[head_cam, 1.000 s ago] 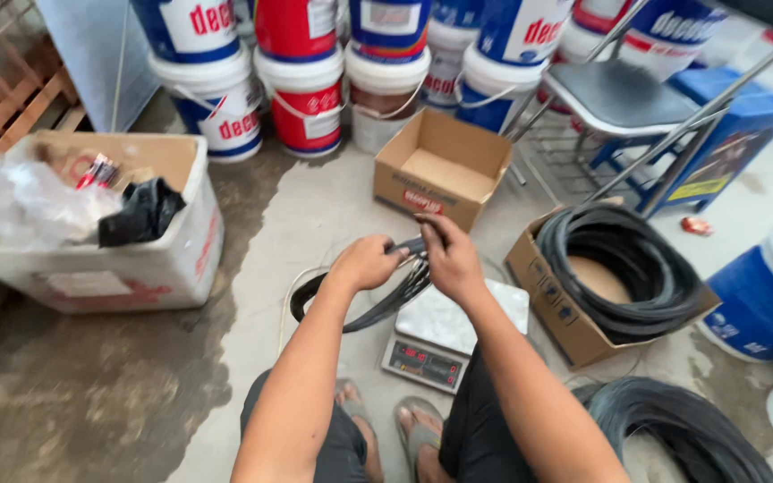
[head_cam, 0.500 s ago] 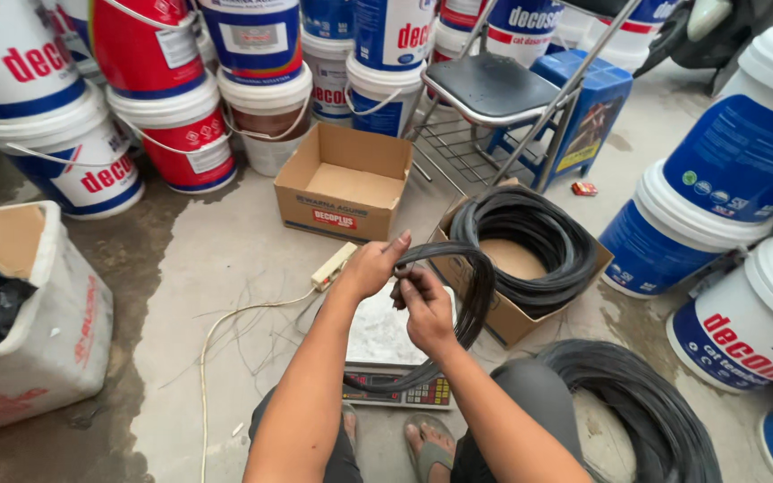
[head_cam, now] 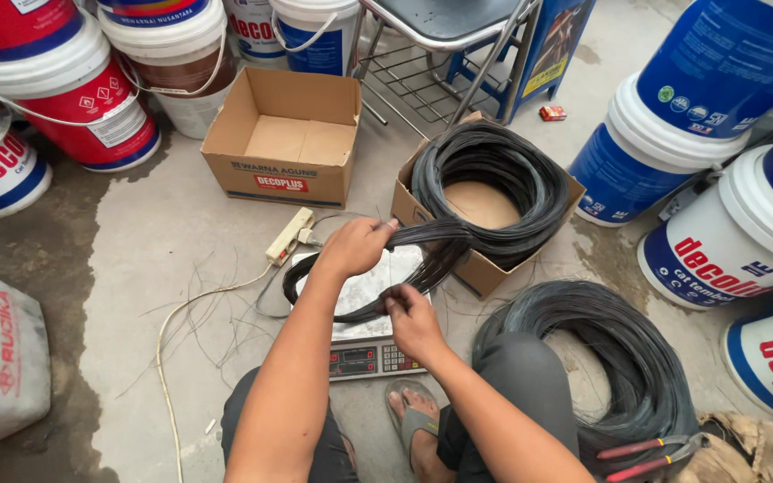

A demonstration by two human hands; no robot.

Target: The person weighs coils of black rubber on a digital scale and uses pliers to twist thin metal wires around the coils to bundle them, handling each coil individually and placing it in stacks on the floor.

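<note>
Black wire is what both hands work — the right hand (head_cam: 413, 324) is closed on a small bundle of wire (head_cam: 378, 268) at its near end, and the left hand (head_cam: 355, 246) grips the same strands a little farther out, fingers curled round them. The bundle loops over the steel pan of a digital scale (head_cam: 364, 344) that sits directly under the hands. To the right of the right hand a large loose wire coil (head_cam: 619, 358) lies on the concrete, with red-handled pliers (head_cam: 650, 452) at its near edge. Just beyond the left hand a cardboard box (head_cam: 485, 268) holds another thick coil (head_cam: 489, 179) wound round its bare bottom, and the held strands run straight into it. To the left of that hand lies a cream power strip (head_cam: 290, 236); past it an open carton (head_cam: 284, 143) stands empty. Paint pails (head_cam: 73, 98) ring the far side, lids on, contents hidden. Half a second ago the hands were raised closer together over the scale — now the left has drawn out toward the boxed coil, and the view has swung right
</note>
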